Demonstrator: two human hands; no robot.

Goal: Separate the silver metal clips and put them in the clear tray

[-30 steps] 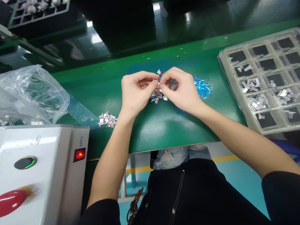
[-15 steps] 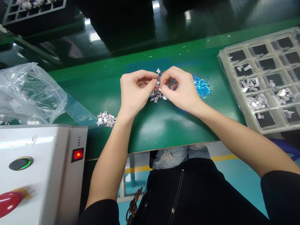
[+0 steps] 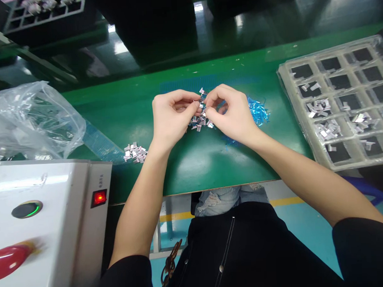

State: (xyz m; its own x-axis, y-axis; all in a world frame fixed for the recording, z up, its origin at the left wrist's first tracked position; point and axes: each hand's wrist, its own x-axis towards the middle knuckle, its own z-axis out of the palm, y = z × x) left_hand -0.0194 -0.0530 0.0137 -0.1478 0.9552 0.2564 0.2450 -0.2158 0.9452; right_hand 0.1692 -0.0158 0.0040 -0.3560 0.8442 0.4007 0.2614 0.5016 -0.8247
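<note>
Above a small pile of silvery metal pieces (image 3: 199, 124), both hands meet on the green table. My left hand (image 3: 174, 117) pinches one small silvery metal piece (image 3: 201, 105) between thumb and forefinger. My right hand (image 3: 231, 110) has its thumb and fingertips closed right beside that piece; what they grip, if anything, is too small to make out. Just right of my right hand lies a heap of blue film strips (image 3: 258, 111). Another cluster of silvery pieces (image 3: 135, 152) rests near my left forearm.
A compartment tray (image 3: 317, 153) at the right holds similar pieces in several cells. On the left stand a white machine (image 3: 70, 198) with a lit red switch (image 3: 99, 198) and a clear plastic bag (image 3: 36, 119). The table edge (image 3: 212, 189) runs before my body.
Both hands stay over the pile, with only slight shifts of the fingers. The small piece between the fingertips shows a little more plainly now.
</note>
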